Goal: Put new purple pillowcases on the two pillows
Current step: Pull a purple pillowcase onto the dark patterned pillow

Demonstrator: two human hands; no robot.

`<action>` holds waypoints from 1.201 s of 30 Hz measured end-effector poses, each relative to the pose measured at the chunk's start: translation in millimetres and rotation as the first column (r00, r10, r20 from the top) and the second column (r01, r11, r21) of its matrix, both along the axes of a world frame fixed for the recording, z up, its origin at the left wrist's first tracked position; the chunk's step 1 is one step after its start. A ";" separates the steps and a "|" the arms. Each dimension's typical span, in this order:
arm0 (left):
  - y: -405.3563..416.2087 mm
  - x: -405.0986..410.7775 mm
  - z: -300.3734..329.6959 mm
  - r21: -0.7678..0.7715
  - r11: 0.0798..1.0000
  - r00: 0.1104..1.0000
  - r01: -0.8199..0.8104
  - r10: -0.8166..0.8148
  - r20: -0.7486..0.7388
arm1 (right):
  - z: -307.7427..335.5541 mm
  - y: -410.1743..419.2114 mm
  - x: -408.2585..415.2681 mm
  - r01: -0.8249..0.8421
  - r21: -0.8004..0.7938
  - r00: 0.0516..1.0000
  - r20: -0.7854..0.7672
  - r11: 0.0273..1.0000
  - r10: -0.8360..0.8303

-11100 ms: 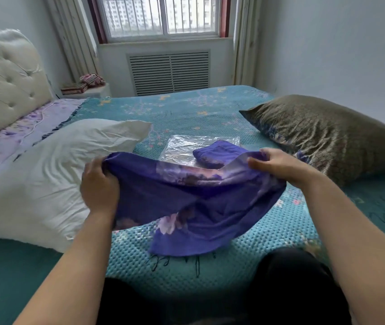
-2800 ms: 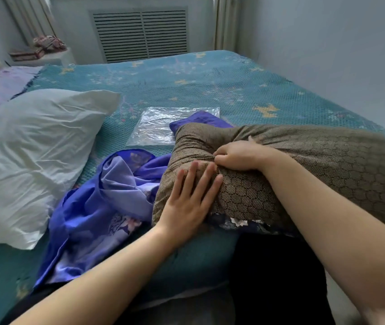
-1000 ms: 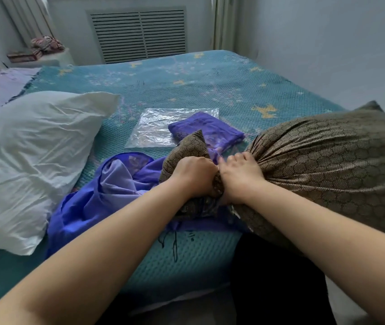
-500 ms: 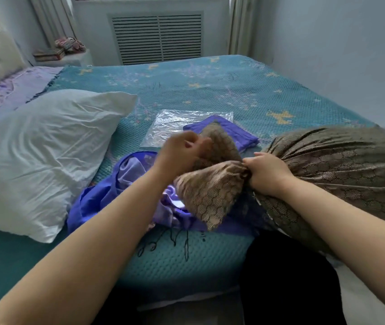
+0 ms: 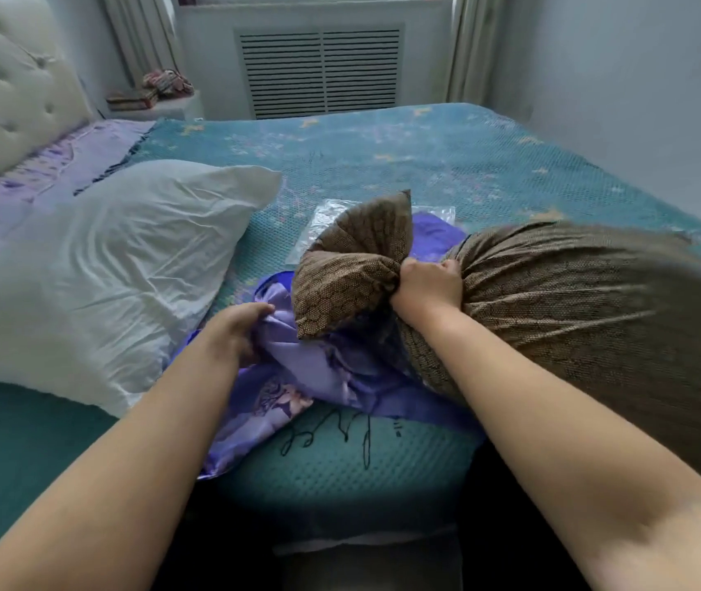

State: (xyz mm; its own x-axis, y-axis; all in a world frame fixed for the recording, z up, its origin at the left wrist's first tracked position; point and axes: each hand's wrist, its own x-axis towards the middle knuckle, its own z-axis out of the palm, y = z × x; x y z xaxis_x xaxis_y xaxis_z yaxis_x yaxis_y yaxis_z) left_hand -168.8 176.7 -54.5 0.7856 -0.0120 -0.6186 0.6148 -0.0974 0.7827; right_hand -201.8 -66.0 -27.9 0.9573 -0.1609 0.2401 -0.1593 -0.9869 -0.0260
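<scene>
Where the bed's near edge meets the person's dark-clad legs, the following items are recorded. Brown pillow: patterned with a hexagon weave, lying at the right of the teal bedspread, its near end bunched into a narrow neck. Right hand: clenched around that neck, fingers curled tight into the fabric, so that a loose corner flap of the pillow is left standing up and fanned out to the left of the fist. Left hand: set apart from the right, fingers curled into a fold of the purple pillowcase, which is gripped at its upper left edge. Purple pillowcase: crumpled, floral-printed, spread on the bedspread beneath the brown pillow's bunched end and trailing over the bed's near edge; the pillow is not seen to be inside it. Second purple pillowcase: folded, lying partly on a clear plastic bag, both behind the raised flap and largely hidden by it. White pillow: bare, creased, lying at the left, just beside the gripped pillowcase. Tufted headboard: at far left. Louvred radiator cover: under the window at the far wall. Black script lettering is noted on the bedspread's near edge; its wording cannot be read.
</scene>
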 end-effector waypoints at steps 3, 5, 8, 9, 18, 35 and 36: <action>-5.4 0.7 19.4 -0.328 0.941 0.996 0.085 -0.084 0.018 | -4.9 4.8 6.8 0.046 0.028 0.999 -0.005 0.999 -0.046; -14.8 -6.3 39.0 -0.428 0.899 0.995 0.097 -0.078 0.064 | -1.8 7.8 6.6 0.054 0.024 0.998 -0.018 0.998 -0.054; -34.3 -21.4 57.2 -0.492 0.867 0.985 0.078 0.010 0.175 | -2.7 18.8 -7.9 -0.024 -0.072 1.000 -0.008 0.997 0.023; -37.1 -23.9 58.1 -0.504 0.863 0.984 0.033 0.060 0.167 | -7.0 23.7 -17.5 -0.071 -0.113 0.997 0.018 0.991 0.074; 7.7 17.6 46.7 -0.199 0.972 0.970 -0.125 0.162 0.181 | -34.4 31.3 -82.5 -0.523 -0.302 0.776 0.220 0.797 0.592; -2.6 66.2 60.2 0.631 0.683 0.836 0.367 -0.540 0.099 | -20.2 37.6 -82.5 -0.617 -0.114 0.787 -0.069 0.779 0.613; -3.3 63.5 59.3 0.625 0.689 0.825 0.367 -0.552 0.125 | -13.2 38.8 -80.5 -0.595 -0.108 0.803 -0.117 0.796 0.584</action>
